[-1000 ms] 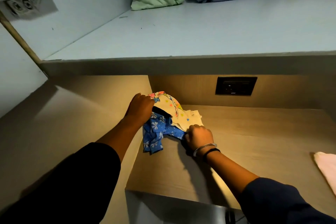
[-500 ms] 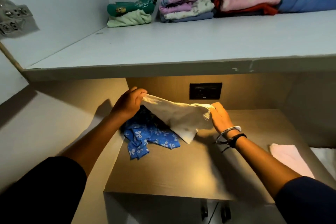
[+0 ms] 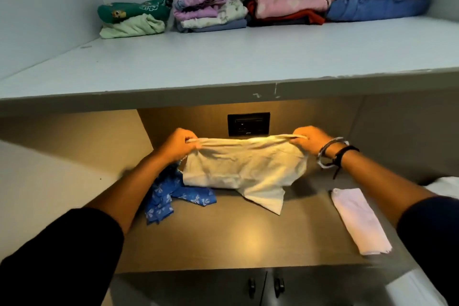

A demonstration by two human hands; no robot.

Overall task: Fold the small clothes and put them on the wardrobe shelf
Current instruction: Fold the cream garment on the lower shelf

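Both hands raised over the lit desk (image 3: 248, 238), spread apart, a white garment (image 3: 244, 169) stretched between them. Left hand (image 3: 177, 145) closed on the garment's top left corner, fingers curled tight over the hem. Right hand (image 3: 311, 140) closed on the top right corner the same way; bracelets (image 3: 332, 150) on that wrist. Top edge pulled taut between the two fists. Cloth hangs below the hands, one lower corner drooping onto the desk under the right hand's side of the span.

Below the left hand and partly behind the white cloth: a blue flowered garment (image 3: 171, 196), crumpled, lying on the desk, not held. Below and outward of the right hand: a folded pale pink cloth (image 3: 360, 221), flat on the desk, apart from the white garment.

Behind the hands, between them, a dark wall socket (image 3: 248, 124). Above the hands, the wardrobe shelf (image 3: 223, 67), front part bare; folded clothes stacks (image 3: 248, 5) line its back edge, from green at far left to blue at far right.
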